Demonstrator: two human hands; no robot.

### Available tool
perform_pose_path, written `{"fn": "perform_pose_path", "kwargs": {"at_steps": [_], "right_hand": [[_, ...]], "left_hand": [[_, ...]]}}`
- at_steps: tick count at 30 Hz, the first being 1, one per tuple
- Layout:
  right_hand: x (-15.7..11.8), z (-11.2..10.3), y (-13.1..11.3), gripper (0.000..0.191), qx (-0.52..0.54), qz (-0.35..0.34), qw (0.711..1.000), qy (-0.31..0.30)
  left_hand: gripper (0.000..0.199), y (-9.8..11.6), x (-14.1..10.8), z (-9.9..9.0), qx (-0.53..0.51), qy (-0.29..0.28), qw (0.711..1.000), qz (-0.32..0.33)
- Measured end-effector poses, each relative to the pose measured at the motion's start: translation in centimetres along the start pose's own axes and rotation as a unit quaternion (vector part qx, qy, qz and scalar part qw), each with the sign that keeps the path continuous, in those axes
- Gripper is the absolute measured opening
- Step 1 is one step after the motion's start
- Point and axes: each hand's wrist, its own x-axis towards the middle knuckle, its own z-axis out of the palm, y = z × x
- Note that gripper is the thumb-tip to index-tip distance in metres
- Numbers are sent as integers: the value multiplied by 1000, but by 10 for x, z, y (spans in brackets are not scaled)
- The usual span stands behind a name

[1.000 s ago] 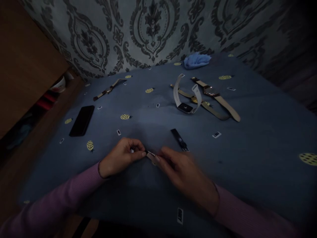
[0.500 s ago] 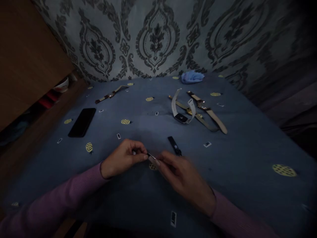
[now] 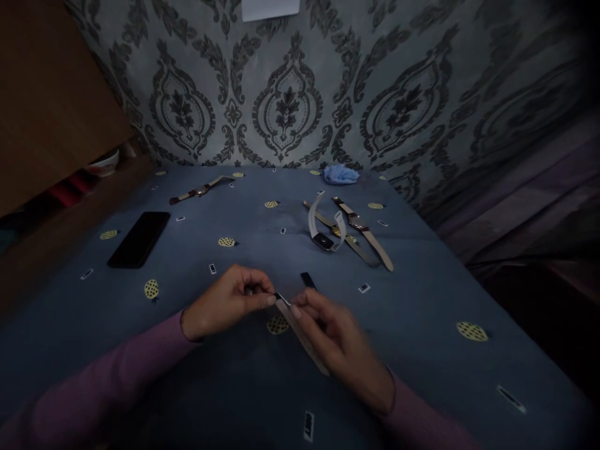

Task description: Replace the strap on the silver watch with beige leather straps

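Near the front middle of the blue patterned table, my left hand pinches the upper end of a watch, whose small metal part shows between my two hands. My right hand closes its thumb and fingers on the same piece from the right. A light strap slants down from there, beneath my right fingers. Just beyond my right hand lies a black strap, its lower part hidden behind the fingers.
Back right are a white-strapped watch, a gold watch and a brown-and-beige watch. A blue cloth lies near the wall. At left are a black phone and another watch.
The view has shifted, so the table items appear lower and more to the left. More of the light strap shows under my right hand, and less of the black strap is visible.
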Motion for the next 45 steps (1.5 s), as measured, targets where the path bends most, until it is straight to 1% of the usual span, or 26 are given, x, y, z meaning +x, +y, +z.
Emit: {"fn": "perform_pose_path", "kwargs": {"at_steps": [4, 8, 12, 18, 20, 23, 25, 29, 34, 37, 39, 41, 42, 45], "right_hand": [[0, 1, -3, 29, 15, 21, 1000, -3], [-1, 1, -4, 31, 4, 15, 1000, 3], [-1, 1, -1, 28, 3, 21, 1000, 3], [-1, 1, 2, 25, 4, 10, 1000, 8], [1, 1, 3, 26, 16, 24, 1000, -4], [3, 2, 6, 29, 56, 56, 996, -47], [4, 3, 7, 32, 72, 69, 993, -62], [4, 7, 9, 33, 55, 61, 996, -46], [4, 9, 11, 33, 36, 58, 997, -36], [4, 9, 13, 33, 38, 66, 997, -22], [4, 8, 12, 33, 55, 81, 995, -9], [4, 7, 10, 34, 76, 95, 993, -4], [4, 7, 8, 35, 85, 100, 991, -4], [5, 7, 7, 36, 93, 105, 990, -13]], "left_hand": [[13, 0, -1, -1, -14, -2, 1000, 1], [13, -1, -2, -2, -18, 0, 1000, 6], [13, -2, -1, -2, -15, 3, 1000, 3], [10, -3, 0, -3, -20, -3, 1000, -7], [10, -4, 0, -3, -26, -8, 1000, -15], [10, -7, -1, -2, -31, -15, 999, -28], [10, -9, -1, -1, -28, -19, 999, -35], [12, -12, -2, 2, -28, -16, 998, -44], [15, -13, -2, 2, -18, -12, 999, -36], [15, -16, -7, -1, 23, -12, 999, -26], [12, -19, -13, -3, 92, 5, 996, -15], [7, -22, -19, -4, 185, 12, 983, -1], [8, -23, -22, -4, 224, 15, 974, 13], [10, -25, -28, -1, 299, 13, 954, 34]]}}
